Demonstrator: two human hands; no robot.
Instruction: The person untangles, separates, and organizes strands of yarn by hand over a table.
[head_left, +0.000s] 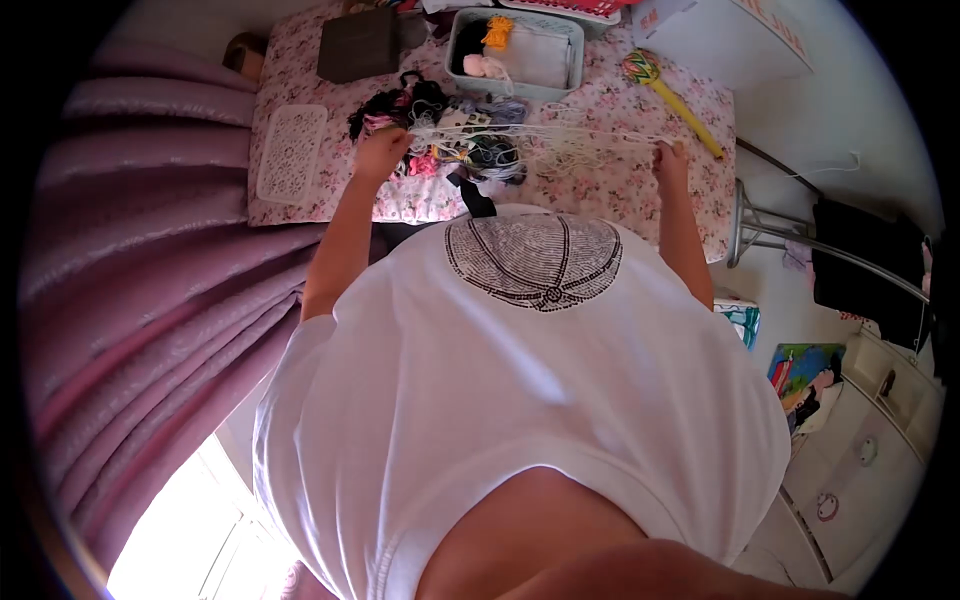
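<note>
White yarn strands [560, 131] stretch sideways above the table between both of my hands. My left hand [383, 152] is closed on their left end, beside a heap of mixed yarn [470, 135] in black, pink, grey and yellow. At the right end, my right hand [671, 160] pinches the strands between its fingers. Loose pale yarn [565, 158] lies on the flowered cloth below the stretched strands. A black strap [472, 194] hangs at the table's front edge, near my shirt.
On the flowered table [345, 185] lie a white lace-patterned tray [292, 153], a dark box [358, 46], a light-blue basket [574, 70] holding orange and pink yarn, and a yellow stick [690, 118] with a wound ball. A white carton [725, 40] stands back right. Purple curtains [170, 200] hang left.
</note>
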